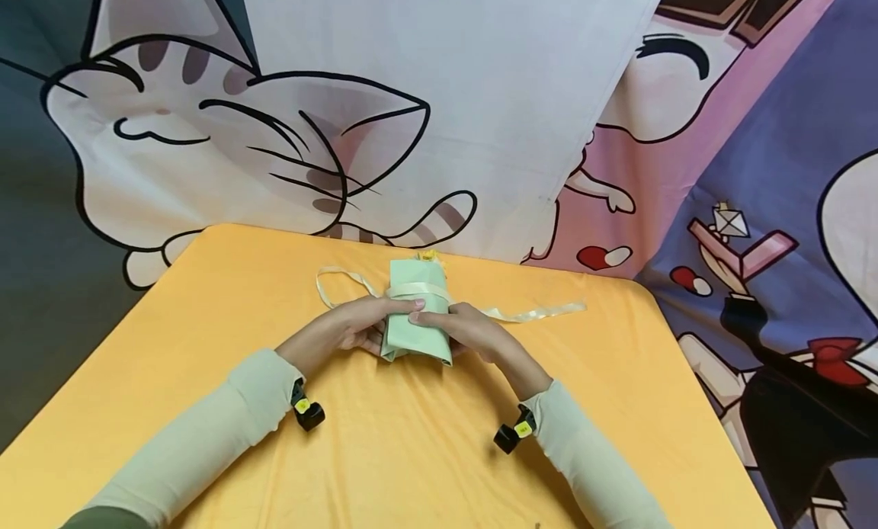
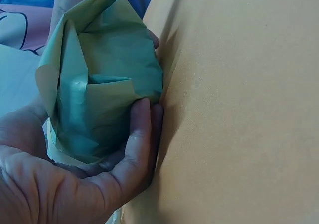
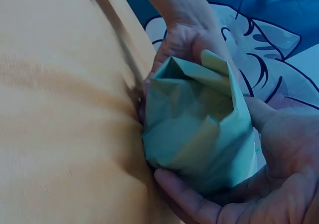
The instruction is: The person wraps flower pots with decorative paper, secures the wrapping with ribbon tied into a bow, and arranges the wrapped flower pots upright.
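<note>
A bundle wrapped in pale green paper [image 1: 415, 335] is held between both hands above the yellow cloth, with a cream ribbon [image 1: 418, 289] around its middle. My left hand [image 1: 360, 321] grips its left side, thumb on top and fingers curled beneath. From the right, my right hand [image 1: 473, 328] holds it the same way, the two thumb tips close together on the paper. Something small and yellow [image 1: 428, 254] shows at the bundle's far end. Both wrist views show the near end of the paper [image 2: 112, 59], folded and creased, with a hollow in it. What lies inside is hidden.
Loose ribbon ends trail over the yellow tablecloth [image 1: 329, 453], one curving left and another ribbon tail [image 1: 542, 313] reaching right. Behind the table hangs a cartoon-printed cloth [image 1: 480, 94]. A small black camera [image 1: 310, 415] sits at each wrist.
</note>
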{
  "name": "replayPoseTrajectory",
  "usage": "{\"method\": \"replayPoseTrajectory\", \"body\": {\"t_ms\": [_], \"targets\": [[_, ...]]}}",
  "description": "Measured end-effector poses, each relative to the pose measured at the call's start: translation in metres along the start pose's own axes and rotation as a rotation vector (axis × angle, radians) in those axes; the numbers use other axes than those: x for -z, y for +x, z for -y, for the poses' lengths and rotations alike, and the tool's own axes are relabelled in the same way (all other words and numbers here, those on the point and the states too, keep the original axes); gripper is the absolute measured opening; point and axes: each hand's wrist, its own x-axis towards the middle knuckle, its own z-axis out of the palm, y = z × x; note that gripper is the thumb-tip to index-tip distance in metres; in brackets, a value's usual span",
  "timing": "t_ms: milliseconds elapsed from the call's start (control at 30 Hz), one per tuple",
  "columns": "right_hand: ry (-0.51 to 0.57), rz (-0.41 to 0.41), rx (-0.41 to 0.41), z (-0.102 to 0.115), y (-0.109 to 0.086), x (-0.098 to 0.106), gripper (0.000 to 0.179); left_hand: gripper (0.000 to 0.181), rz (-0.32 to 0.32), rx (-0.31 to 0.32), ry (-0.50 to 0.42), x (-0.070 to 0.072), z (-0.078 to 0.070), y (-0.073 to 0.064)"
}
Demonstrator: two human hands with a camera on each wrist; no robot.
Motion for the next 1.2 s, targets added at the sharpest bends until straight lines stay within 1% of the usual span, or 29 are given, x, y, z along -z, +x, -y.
{"method": "replayPoseTrajectory", "body": {"t_ms": [67, 100, 200, 233, 300, 367, 467, 567, 667, 733, 800, 833, 967, 1033, 1100, 1200], "targets": [[-0.116, -0.041, -0.007, 0.000, -0.002, 0.002, 0.063, 0.061, 0.005, -0.005, -0.014, -0.001, 0.001, -0.001], [-0.190, -0.078, -0.011, 0.001, -0.003, 0.003, 0.068, 0.060, 0.002, -0.005, -0.024, -0.001, 0.002, -0.001], [-0.405, -0.258, -0.002, 0.001, -0.007, 0.003, 0.073, 0.061, -0.006, -0.003, -0.040, -0.002, 0.004, -0.002], [-0.459, -0.320, 0.011, 0.001, -0.007, 0.002, 0.072, 0.061, -0.012, 0.001, -0.043, -0.002, 0.005, -0.002], [-0.516, -0.414, 0.054, 0.000, -0.006, 0.000, 0.061, 0.063, -0.025, 0.007, -0.049, -0.002, 0.007, -0.004], [-0.534, -0.448, 0.121, -0.003, -0.003, -0.001, 0.046, 0.063, -0.037, 0.008, -0.054, -0.002, 0.009, -0.005], [-0.533, -0.430, 0.219, -0.009, 0.001, -0.001, 0.030, 0.063, -0.052, 0.002, -0.063, -0.003, 0.011, -0.007], [-0.487, -0.424, 0.306, -0.013, -0.001, 0.007, 0.023, 0.062, -0.053, -0.001, -0.069, -0.004, 0.011, -0.006], [-0.391, -0.403, 0.368, -0.015, -0.013, 0.025, 0.020, 0.062, -0.047, -0.008, -0.073, -0.006, 0.011, -0.005], [-0.350, -0.368, 0.382, -0.018, -0.023, 0.040, 0.018, 0.062, -0.047, -0.012, -0.077, -0.006, 0.010, -0.003], [-0.354, -0.326, 0.372, -0.023, -0.033, 0.058, 0.018, 0.061, -0.048, -0.010, -0.087, -0.006, 0.009, -0.002], [-0.373, -0.304, 0.361, -0.027, -0.037, 0.068, 0.018, 0.061, -0.050, -0.008, -0.088, -0.006, 0.008, -0.002], [-0.549, -0.209, 0.305, -0.047, -0.056, 0.106, 0.015, 0.062, -0.045, -0.002, -0.075, -0.004, 0.006, -0.002], [-0.624, -0.145, 0.281, -0.058, -0.065, 0.124, 0.013, 0.062, -0.042, -0.005, -0.065, -0.003, 0.005, -0.001], [-0.674, -0.087, 0.223, -0.068, -0.075, 0.138, 0.011, 0.062, -0.041, -0.013, -0.055, -0.002, 0.005, -0.001], [-0.740, -0.026, 0.102, -0.080, -0.087, 0.155, 0.012, 0.063, -0.046, -0.011, -0.063, 0.000, 0.005, -0.001]]}}
